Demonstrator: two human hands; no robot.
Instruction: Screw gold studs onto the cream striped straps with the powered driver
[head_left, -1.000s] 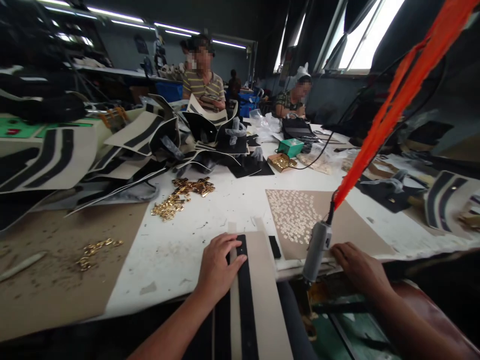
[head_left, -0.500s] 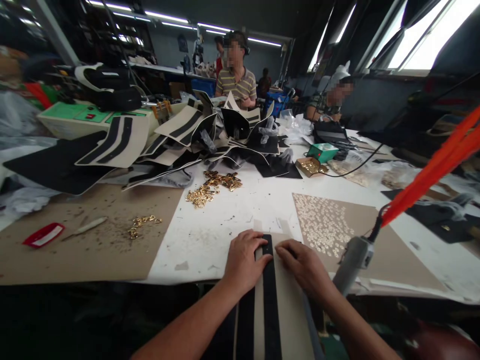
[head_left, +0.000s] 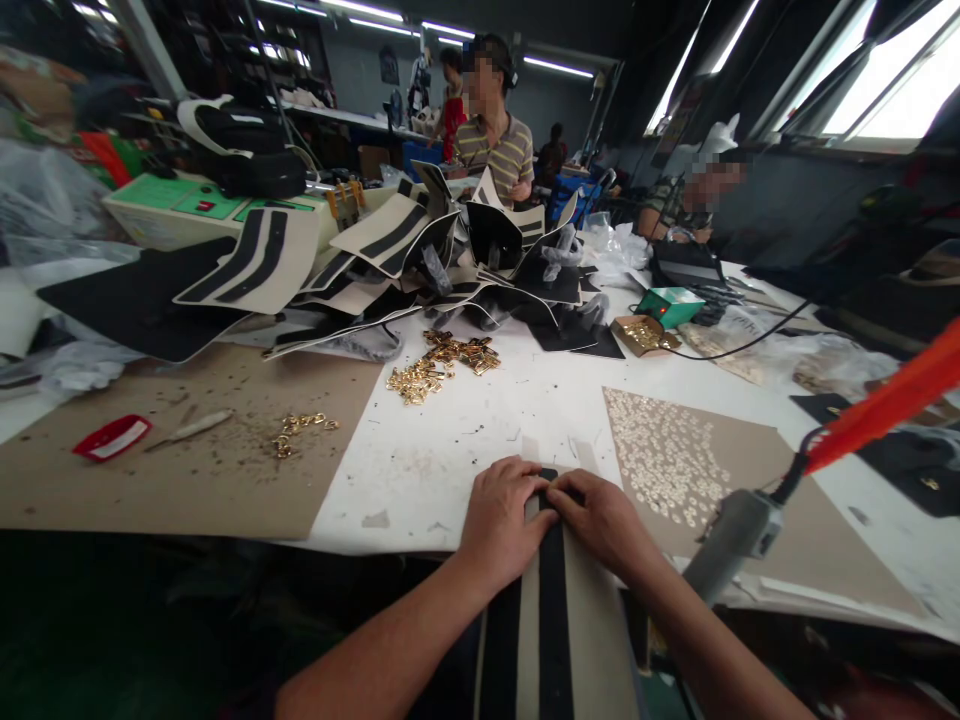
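A beige panel with black strips (head_left: 596,640) extends from the table's front edge toward me. My left hand (head_left: 501,515) is closed over its far end, with thumb and fingertips at the top of one black strip (head_left: 554,610). At the same strip end, the thumb and forefinger of my right hand (head_left: 600,515) are pinched together. Whatever lies between those fingertips is too small or hidden to make out. To the right of my right hand, many small pale washer-like rings (head_left: 664,455) are spread on a brown board.
Gold clasps and rings (head_left: 442,365) lie mid-table before a heap of similar panels (head_left: 382,235). A white-handled awl (head_left: 196,427) and red tray (head_left: 112,438) are on the left board (head_left: 247,500). A grey tool with an orange cord (head_left: 739,540) stands right. Co-workers sit beyond.
My right hand has moved left from the panel's right side onto the black strip's end, meeting my left fingertips. The whole view has shifted slightly.
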